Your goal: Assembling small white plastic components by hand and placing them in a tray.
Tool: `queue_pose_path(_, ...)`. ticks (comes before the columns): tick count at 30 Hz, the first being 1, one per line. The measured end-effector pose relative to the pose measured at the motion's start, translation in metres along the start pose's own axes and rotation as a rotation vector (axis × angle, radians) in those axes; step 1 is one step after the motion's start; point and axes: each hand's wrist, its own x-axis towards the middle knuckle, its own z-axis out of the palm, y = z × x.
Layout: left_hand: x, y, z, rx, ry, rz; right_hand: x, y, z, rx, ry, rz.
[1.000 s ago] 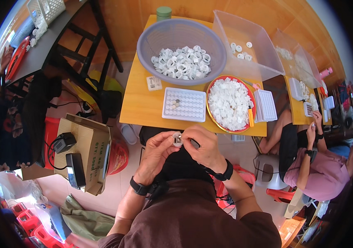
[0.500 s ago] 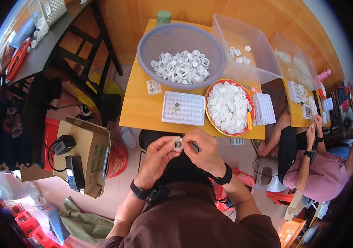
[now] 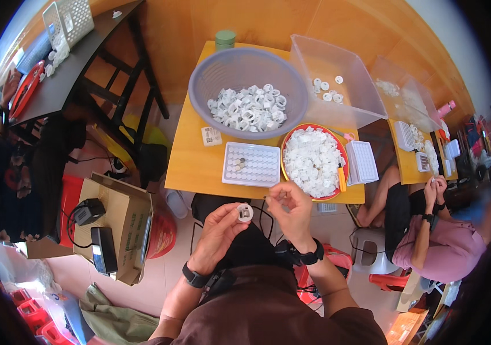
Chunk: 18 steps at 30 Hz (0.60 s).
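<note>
My left hand [image 3: 218,237] pinches a small round white plastic part [image 3: 245,213] with metal pieces inside it, held over my lap. To its right, my right hand [image 3: 292,217] is apart from the part, thumb and finger pinched. A tiny dark piece seems to be at those fingertips, too small to name. Just beyond the hands, a white tray [image 3: 257,177] with rows of round pockets lies on the yellow table [image 3: 191,172]; a few small coin-like discs sit in it. Beside the tray is a red-rimmed plate [image 3: 285,164] heaped with small white plastic parts.
A grey-purple basin [image 3: 199,112] of white rings stands behind the tray. Right of it are a clear box [image 3: 366,106], stacked white trays [image 3: 363,164] and an orange-handled tool [image 3: 342,178]. A cardboard box [image 3: 127,230] is at left; a co-worker [image 3: 441,247] sits at right.
My right hand has drawn away from the round white part, moving right and toward the table. My left hand still holds the part, which now shows more of its inside.
</note>
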Motion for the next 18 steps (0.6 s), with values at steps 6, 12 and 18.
queue_pose_path(6, -0.001, 0.002, -0.005, 0.001, 0.009, -0.001, 0.029, 0.026, -0.036, -0.298, 0.223, 0.021)
queue_pose_path(12, 0.002, -0.001, -0.006, -0.018, 0.013, -0.009, 0.038, 0.038, -0.038, -0.374, 0.228, 0.003)
queue_pose_path(18, 0.0, 0.0, -0.01, -0.019, 0.015, 0.003, 0.058, 0.055, -0.001, -0.466, 0.051, -0.005)
